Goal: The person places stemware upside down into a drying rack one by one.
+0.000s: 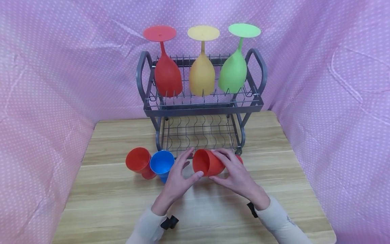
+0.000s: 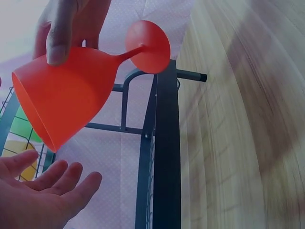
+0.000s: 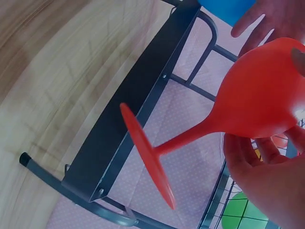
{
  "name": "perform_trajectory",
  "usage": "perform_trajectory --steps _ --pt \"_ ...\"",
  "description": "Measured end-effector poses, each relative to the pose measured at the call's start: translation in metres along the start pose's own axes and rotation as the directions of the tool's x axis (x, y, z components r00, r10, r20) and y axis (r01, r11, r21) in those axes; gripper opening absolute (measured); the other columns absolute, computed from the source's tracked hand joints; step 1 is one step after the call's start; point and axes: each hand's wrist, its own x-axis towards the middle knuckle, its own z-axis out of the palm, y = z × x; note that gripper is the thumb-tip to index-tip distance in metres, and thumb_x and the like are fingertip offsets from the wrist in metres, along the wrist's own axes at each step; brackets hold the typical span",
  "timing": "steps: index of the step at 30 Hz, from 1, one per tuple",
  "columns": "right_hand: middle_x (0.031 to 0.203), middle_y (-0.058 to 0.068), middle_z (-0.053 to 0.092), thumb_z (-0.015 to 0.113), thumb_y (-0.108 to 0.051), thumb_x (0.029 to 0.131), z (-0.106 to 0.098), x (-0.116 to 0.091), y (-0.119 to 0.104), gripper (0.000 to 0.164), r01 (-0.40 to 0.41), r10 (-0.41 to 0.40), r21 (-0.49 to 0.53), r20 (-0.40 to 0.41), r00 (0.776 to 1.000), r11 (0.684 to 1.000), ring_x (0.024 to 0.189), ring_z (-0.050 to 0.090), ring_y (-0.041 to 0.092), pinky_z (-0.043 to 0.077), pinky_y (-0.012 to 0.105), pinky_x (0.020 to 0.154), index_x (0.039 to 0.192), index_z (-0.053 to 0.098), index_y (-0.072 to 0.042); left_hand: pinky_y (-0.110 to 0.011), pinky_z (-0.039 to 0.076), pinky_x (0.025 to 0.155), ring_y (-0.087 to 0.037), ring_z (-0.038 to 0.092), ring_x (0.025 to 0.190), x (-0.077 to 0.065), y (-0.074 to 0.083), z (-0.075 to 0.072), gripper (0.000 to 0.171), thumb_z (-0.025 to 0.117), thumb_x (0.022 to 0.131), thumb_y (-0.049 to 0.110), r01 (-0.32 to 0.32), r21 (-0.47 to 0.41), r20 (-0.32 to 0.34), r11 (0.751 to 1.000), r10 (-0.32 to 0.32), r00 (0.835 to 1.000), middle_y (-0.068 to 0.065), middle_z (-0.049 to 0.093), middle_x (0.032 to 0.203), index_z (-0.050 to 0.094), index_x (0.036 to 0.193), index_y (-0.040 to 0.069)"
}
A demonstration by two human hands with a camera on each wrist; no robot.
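Observation:
My right hand (image 1: 236,174) grips a red plastic goblet (image 1: 210,163) round its bowl and holds it tipped on its side, mouth to the left. In the right wrist view the stem and round foot of the red goblet (image 3: 257,90) point away from the hand. My left hand (image 1: 179,179) is beside the goblet's mouth, fingers spread and apart from it; the left wrist view shows a gap between the left hand (image 2: 43,191) and the rim. Just left of that hand stand a blue goblet (image 1: 162,162) and another red goblet (image 1: 138,160), both upright on the table.
A dark two-tier dish rack (image 1: 202,110) stands at the back. On its upper tier, upside down, are a red goblet (image 1: 167,76), a yellow goblet (image 1: 202,76) and a green goblet (image 1: 234,73). Pink dotted cloth (image 1: 55,67) hangs round the wooden table (image 1: 106,196).

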Motion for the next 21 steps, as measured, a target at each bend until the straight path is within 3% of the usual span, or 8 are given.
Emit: perform_trajectory --steps 6,13,21 --pt "0.146 0.01 0.052 0.099 -0.019 0.066 0.0026 0.0039 -0.0043 0.095 0.012 -0.01 -0.061 0.021 1.0 0.998 0.132 0.049 0.026 0.062 0.043 0.085 0.149 0.054 -0.016 -0.051 0.053 0.103 -0.035 0.045 0.14 0.0018 -0.0026 0.0014 0.085 0.08 0.085 0.047 -0.005 -0.022 -0.002 1.0 0.005 1.0 0.004 0.045 0.156 0.042 0.157 0.026" --pt "0.146 0.01 0.052 0.099 -0.021 0.067 0.0062 0.0073 -0.0065 0.093 0.047 -0.044 -0.122 0.034 0.998 0.991 0.132 0.049 0.026 0.062 0.041 0.086 0.148 0.055 -0.015 -0.05 0.055 0.1 -0.026 0.046 0.139 0.0018 -0.0021 0.0012 0.082 0.081 0.084 0.046 0.002 -0.021 0.019 1.0 -0.001 1.0 0.003 0.044 0.156 0.044 0.155 0.032" --pt "0.145 0.012 0.052 0.1 -0.024 0.066 0.0074 0.0091 -0.0082 0.095 0.082 -0.073 -0.193 0.054 0.996 0.978 0.13 0.05 0.028 0.06 0.043 0.091 0.15 0.054 -0.016 -0.047 0.057 0.097 -0.024 0.048 0.136 0.0026 -0.0033 0.0015 0.079 0.082 0.085 0.044 0.012 -0.013 0.023 1.0 -0.012 1.0 0.002 0.045 0.155 0.048 0.154 0.029"
